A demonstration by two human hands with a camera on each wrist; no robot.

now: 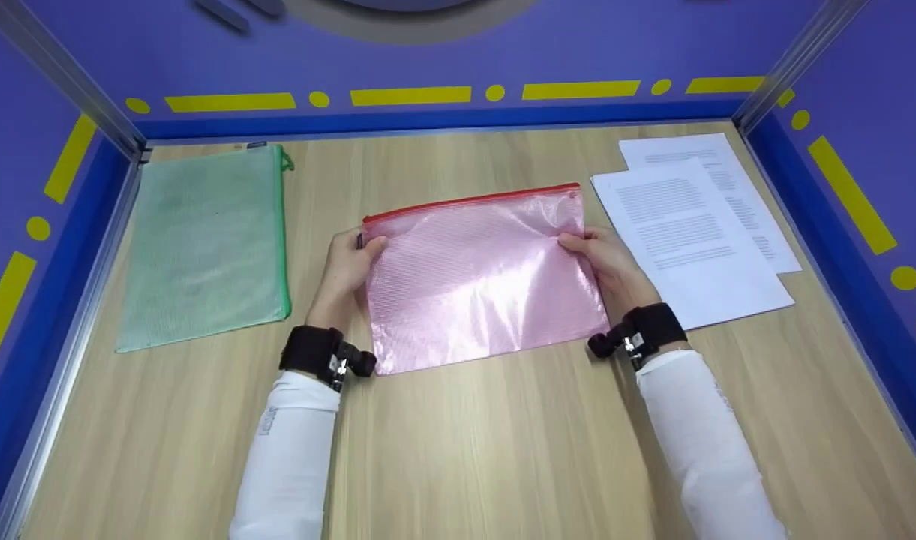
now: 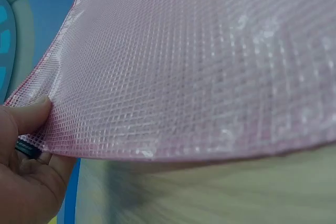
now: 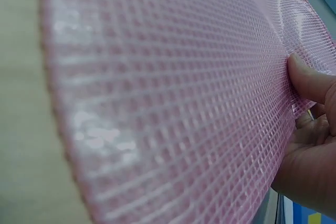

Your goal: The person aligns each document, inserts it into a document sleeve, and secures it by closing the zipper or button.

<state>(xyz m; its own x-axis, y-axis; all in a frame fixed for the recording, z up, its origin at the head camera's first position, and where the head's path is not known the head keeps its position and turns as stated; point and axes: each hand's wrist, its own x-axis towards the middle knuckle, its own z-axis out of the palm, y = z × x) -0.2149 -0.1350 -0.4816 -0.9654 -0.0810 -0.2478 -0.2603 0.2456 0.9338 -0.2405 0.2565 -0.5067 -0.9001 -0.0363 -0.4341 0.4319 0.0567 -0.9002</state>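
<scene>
A pink mesh zipper pouch [image 1: 480, 285] with a red zipper along its far edge is held up over the table between both hands. My left hand [image 1: 346, 270] pinches its left side near the zipper, thumb on top; a small dark tag shows beside those fingers in the left wrist view. On the opposite side my right hand [image 1: 611, 262] pinches the pouch, thumb on top and fingers behind, and the mesh [image 3: 184, 87] creases toward that thumb. The zipper looks closed along its length. Fingers behind the pouch are partly hidden.
On the left of the wooden table [image 1: 458, 450] lies a green mesh zipper pouch [image 1: 206, 247]. Printed paper sheets [image 1: 683, 232] overlap at the right, close to my right hand. Blue-purple panels [image 1: 427, 67] with yellow marks wall in the back and sides.
</scene>
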